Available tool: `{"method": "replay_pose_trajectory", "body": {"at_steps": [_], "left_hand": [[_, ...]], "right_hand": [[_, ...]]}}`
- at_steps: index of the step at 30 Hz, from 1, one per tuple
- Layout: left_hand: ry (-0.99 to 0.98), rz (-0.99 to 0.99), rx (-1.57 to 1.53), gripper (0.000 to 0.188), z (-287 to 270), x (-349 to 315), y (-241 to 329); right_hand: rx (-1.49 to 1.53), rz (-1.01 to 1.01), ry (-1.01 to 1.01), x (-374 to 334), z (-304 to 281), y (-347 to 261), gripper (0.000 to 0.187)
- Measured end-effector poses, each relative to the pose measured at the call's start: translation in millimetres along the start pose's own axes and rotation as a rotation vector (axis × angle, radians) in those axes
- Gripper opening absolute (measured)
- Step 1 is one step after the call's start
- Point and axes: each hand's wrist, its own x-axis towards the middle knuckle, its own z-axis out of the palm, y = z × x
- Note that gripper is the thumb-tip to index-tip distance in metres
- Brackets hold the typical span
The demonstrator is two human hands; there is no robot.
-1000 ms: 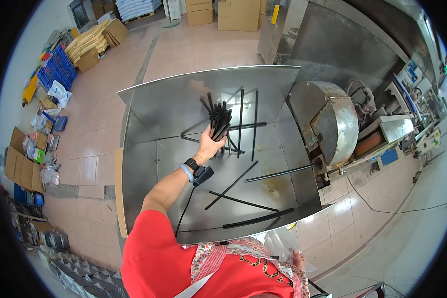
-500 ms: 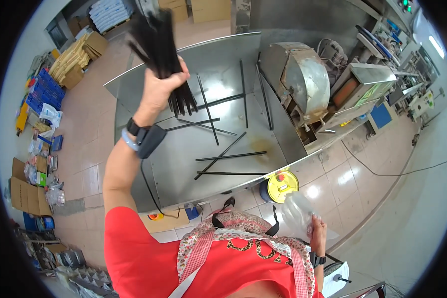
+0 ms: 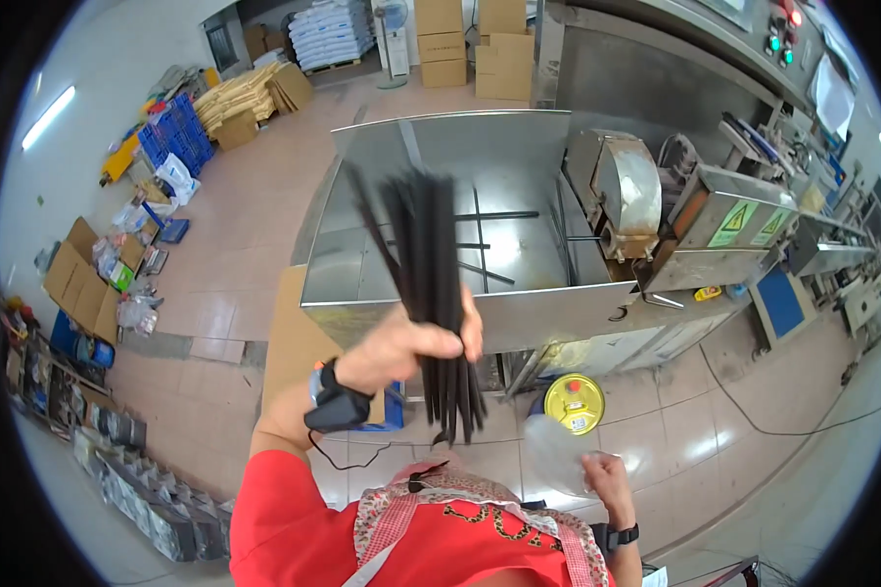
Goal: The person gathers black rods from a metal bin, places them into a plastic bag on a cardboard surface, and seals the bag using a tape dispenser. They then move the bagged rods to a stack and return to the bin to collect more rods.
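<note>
My left hand [image 3: 406,347] is wrapped round a bundle of thin black rods [image 3: 431,254], held upright in front of the metal bin and blurred by motion. One rod splays out to the left of the bunch. Beside my body on the right, my right hand [image 3: 609,479] pinches a clear plastic bag [image 3: 558,455], which hangs to the left of the fingers. Several more black rods [image 3: 499,214] lie scattered and crossing on the floor of the metal bin [image 3: 519,323]. The bundle hides part of the bin.
A drum-shaped machine housing [image 3: 628,186] stands at the bin's right. Below the bin's front wall is a bucket with a yellow lid [image 3: 574,403]. Cardboard boxes [image 3: 442,44] stack at the back; a blue crate [image 3: 176,137] stands at left. A cable [image 3: 744,406] crosses the floor at right.
My left hand has brought the bundle of rods back from over the bin toward my body. My right hand still holds the plastic bag, now slightly further left. The head view has shifted.
</note>
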Motion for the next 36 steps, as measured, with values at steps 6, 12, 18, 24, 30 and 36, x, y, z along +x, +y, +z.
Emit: {"method": "replay_pose_trajectory", "body": {"at_steps": [6,12,18,24,30,36], "left_hand": [[-0.349,-0.367,-0.368,0.038,9.1,-63.0,-76.2],[-0.547,-0.531,-0.38,0.036,-3.7,-87.3,-81.8],[-0.592,-0.618,-0.381,0.036,-12.3,-118.9,-72.2],[-0.318,-0.419,-0.371,0.047,-47.7,-171.4,-47.8],[0.071,-0.055,-0.242,0.041,-90.6,-207.1,3.4],[0.113,-0.23,0.342,0.039,-97.3,-217.9,-14.2]], "right_hand": [[-0.7,-0.496,0.054,1.1,33.2,-70.2,0.035],[-0.292,-0.469,-0.314,3.8,80.7,-224.0,0.059],[-0.629,-0.523,-0.556,8.4,160.9,-283.9,0.059],[-0.686,-0.657,-0.515,0.7,212.3,-274.0,0.051],[-0.695,-0.858,-0.592,6.9,226.5,-281.7,0.038],[-0.551,-0.838,-0.672,-14.0,280.0,-298.7,0.039]]}}
